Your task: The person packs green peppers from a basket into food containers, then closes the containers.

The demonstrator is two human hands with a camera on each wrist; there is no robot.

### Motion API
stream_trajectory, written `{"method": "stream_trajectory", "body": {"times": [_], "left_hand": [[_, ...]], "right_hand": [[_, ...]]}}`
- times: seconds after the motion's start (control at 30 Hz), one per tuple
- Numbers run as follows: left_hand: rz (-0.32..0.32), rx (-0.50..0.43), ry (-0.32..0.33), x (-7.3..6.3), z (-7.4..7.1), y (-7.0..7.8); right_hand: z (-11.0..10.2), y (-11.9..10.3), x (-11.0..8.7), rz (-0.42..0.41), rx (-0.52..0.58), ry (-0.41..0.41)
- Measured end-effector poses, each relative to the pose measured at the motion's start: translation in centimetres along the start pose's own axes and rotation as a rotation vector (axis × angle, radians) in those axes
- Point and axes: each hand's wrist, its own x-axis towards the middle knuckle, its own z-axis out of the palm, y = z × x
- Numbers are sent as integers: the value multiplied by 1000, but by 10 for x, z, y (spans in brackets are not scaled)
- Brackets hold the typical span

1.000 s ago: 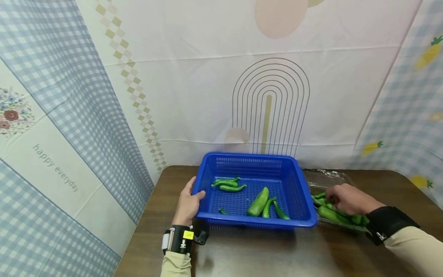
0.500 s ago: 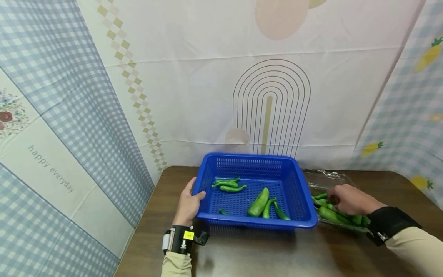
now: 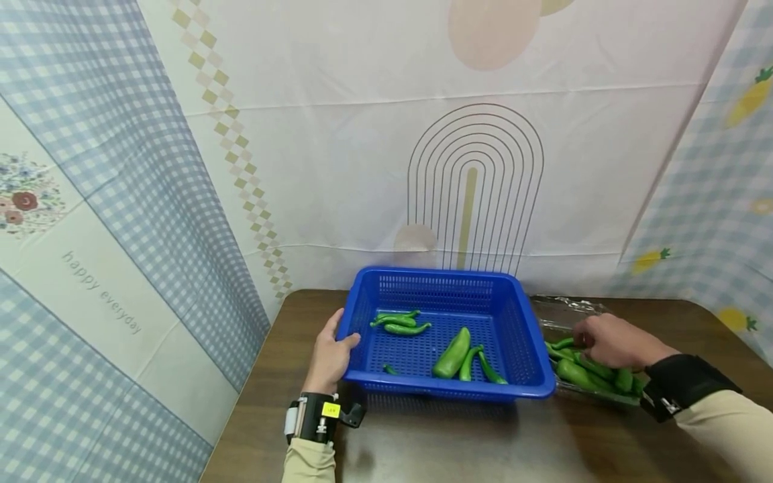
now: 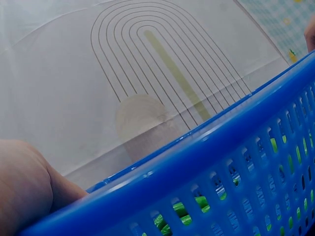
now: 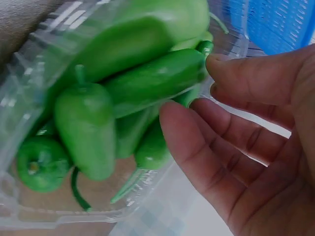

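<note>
My left hand (image 3: 328, 359) grips the left rim of a blue perforated plastic basket (image 3: 447, 386), thumb over the inner side. Inside lie several slim green chili peppers (image 3: 407, 329) and one bigger light-green pepper (image 3: 451, 353). To the basket's right, my right hand (image 3: 617, 343) is over a clear plastic tray (image 5: 15, 216) of green peppers. In the right wrist view, its thumb and fingers are spread apart at the stem end of a dark-green pepper (image 5: 157, 78). Contact there is hard to make out. A pale-green pepper (image 5: 86, 130) lies nearby.
Basket and tray stand on a brown wooden table (image 3: 278, 335). Behind it hangs a white printed cloth (image 3: 338, 168), with a blue checked cloth (image 3: 145, 134) at the left. Crinkled clear plastic (image 3: 568, 307) shows at the tray's back.
The right hand has lifted and shifted slightly right over the tray, showing more of the peppers under it. Left hand and basket stay in place.
</note>
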Motion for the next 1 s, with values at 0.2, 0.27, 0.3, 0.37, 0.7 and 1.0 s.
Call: {"method": "stream_trajectory", "body": {"times": [0.2, 0.27, 0.3, 0.37, 0.7, 1.0], "left_hand": [[-1, -13, -1, 0, 0, 1], [-6, -10, 0, -1, 0, 1], [-7, -9, 0, -1, 0, 2], [-7, -5, -1, -1, 0, 2], [6, -22, 2, 0, 0, 1], [7, -30, -2, -1, -1, 0]], "right_hand": [[-12, -21, 8, -53, 11, 93], [-19, -36, 14, -92, 20, 136], [-23, -45, 17, -110, 24, 153], [-30, -65, 24, -140, 29, 170], [-28, -149, 76, -268, -53, -86], [-1, -170, 97, -227, -76, -420]]}}
